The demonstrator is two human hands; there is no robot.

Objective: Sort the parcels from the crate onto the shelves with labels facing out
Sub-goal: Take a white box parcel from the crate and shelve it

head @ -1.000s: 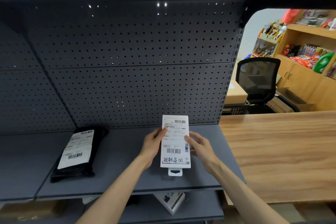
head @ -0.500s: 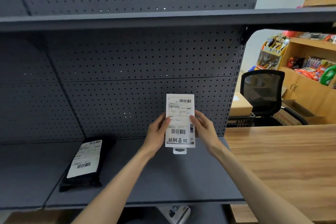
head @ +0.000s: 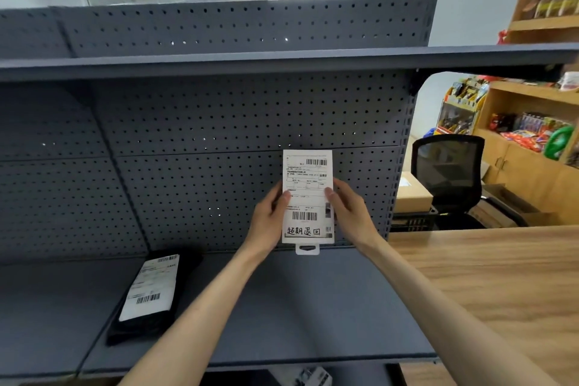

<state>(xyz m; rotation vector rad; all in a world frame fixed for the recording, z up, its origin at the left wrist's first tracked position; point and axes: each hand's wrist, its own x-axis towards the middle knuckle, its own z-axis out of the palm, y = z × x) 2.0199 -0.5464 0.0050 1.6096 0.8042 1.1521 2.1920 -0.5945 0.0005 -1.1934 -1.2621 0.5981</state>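
Both hands pinch the white parcel (head: 308, 197) upright against the pegboard (head: 219, 134), left hand (head: 270, 222) and right hand (head: 348, 213) at its sides, label facing me.

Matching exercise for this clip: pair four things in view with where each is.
Things:
1. white parcel
2. black parcel
3. office chair
4. brown box

Places:
A. flat on the grey shelf
B. right of the shelving, behind the wooden counter
C. upright between the left hand and right hand
D. left of the chair

Pairs: 1-C, 2-A, 3-B, 4-D
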